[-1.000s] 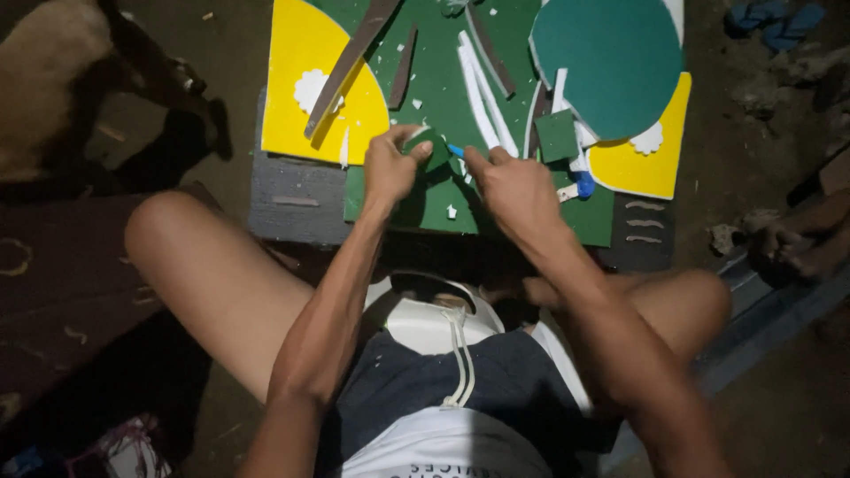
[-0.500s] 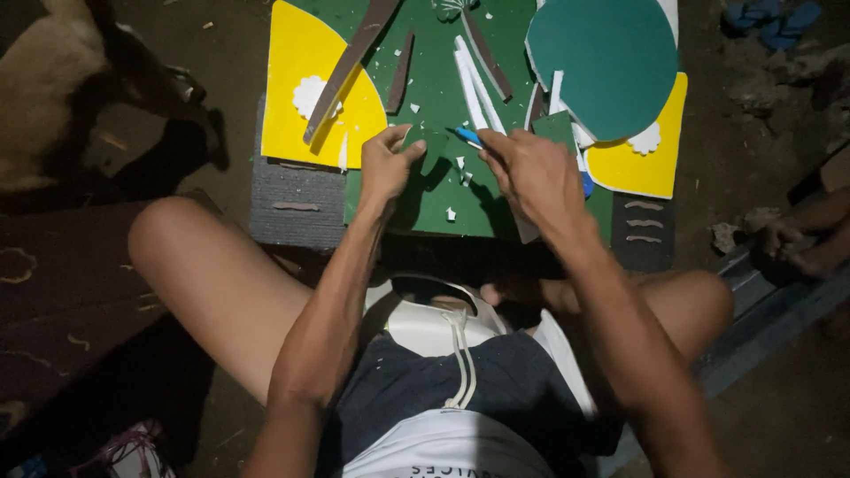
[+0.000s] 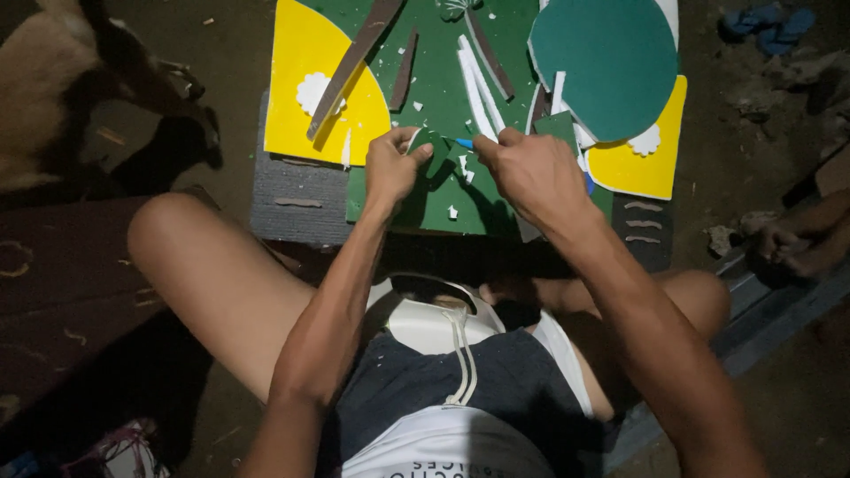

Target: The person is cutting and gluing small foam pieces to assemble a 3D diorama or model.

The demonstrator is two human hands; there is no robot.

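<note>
My left hand (image 3: 396,165) pinches a small green foam piece (image 3: 436,146) above the green foam sheet (image 3: 434,80). My right hand (image 3: 529,173) grips a blue-tipped cutter (image 3: 463,143) whose tip points at that piece. Both hands hover over the near edge of the green sheet, which lies on a dark grey mat (image 3: 292,199). White scraps dot the sheet around the hands.
Yellow foam sheets lie left (image 3: 305,62) and right (image 3: 642,159). A large teal foam disc (image 3: 606,62) is at the upper right. Brown strips (image 3: 354,62) and white strips (image 3: 478,84) lie on the green sheet. A white bowl (image 3: 434,323) sits between my legs. An animal (image 3: 53,88) stands at the far left.
Both hands have shifted slightly up the green sheet and closer together. The cutter tip now meets the small green piece held in my left hand.
</note>
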